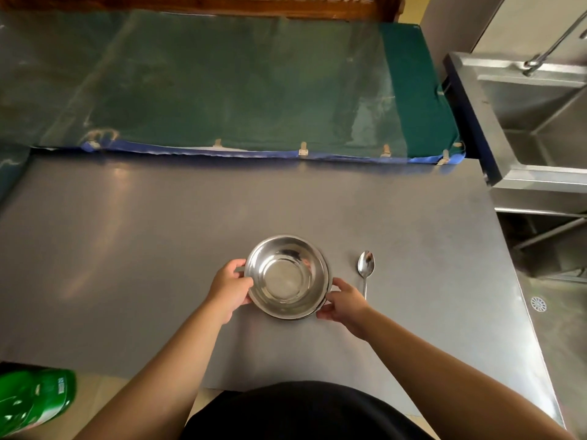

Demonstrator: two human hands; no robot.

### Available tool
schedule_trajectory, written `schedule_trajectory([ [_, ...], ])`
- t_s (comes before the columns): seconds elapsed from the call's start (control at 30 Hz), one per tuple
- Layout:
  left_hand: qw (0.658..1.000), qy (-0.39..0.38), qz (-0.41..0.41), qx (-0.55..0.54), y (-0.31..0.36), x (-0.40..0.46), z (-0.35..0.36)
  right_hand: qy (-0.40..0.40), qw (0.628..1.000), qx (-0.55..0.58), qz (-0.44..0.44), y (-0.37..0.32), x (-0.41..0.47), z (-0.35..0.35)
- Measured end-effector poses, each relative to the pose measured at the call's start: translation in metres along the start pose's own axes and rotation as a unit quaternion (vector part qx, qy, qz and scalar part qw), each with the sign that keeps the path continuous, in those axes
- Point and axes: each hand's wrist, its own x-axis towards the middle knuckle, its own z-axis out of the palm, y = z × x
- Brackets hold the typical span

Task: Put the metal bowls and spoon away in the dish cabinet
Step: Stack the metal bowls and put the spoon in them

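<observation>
We're standing at a plain grey worktop [127,249], w/ soft light glaring off its left half. Behind it a green sheet [222,84] under clear plastic is lying flat, its front edge taped down w/ blue tape, and carved dark wood is showing at the top. At right a steel sink [540,128] w/ a tap is sitting beside the worktop; a round floor drain [538,303] is showing lower down. A green plastic thing [35,395] is poking in at bottom left. Nothing's blocking the worktop centre, where the metal bowls [287,276] are sitting nested. Our left hand [232,289] and right hand [341,304] are gripping the stack by opposite rims. The spoon [366,269] is lying just right of them, bowl end away from us, touching neither hand.
</observation>
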Motion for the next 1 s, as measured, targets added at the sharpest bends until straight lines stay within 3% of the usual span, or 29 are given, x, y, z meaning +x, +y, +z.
schedule_trajectory([
  [0.2,0.999,-0.001,0.030,0.009,-0.009,0.004,0.005,-0.008,1.000,0.003,0.005,0.002,-0.003,-0.004],
  [0.43,0.988,0.042,0.087,0.121,-0.015,0.013,0.003,0.017,0.999,-0.049,-0.006,0.003,0.002,-0.010],
  [0.57,0.986,0.040,0.084,0.137,-0.019,0.018,0.005,0.092,0.986,-0.137,-0.034,0.002,0.004,-0.022],
  [0.73,0.987,0.021,0.070,0.142,-0.024,0.019,0.012,0.226,0.942,-0.240,-0.060,0.002,-0.001,-0.045],
  [1.0,0.984,0.020,0.085,0.158,-0.033,0.025,0.014,0.250,0.908,-0.336,-0.011,0.007,0.005,-0.063],
])
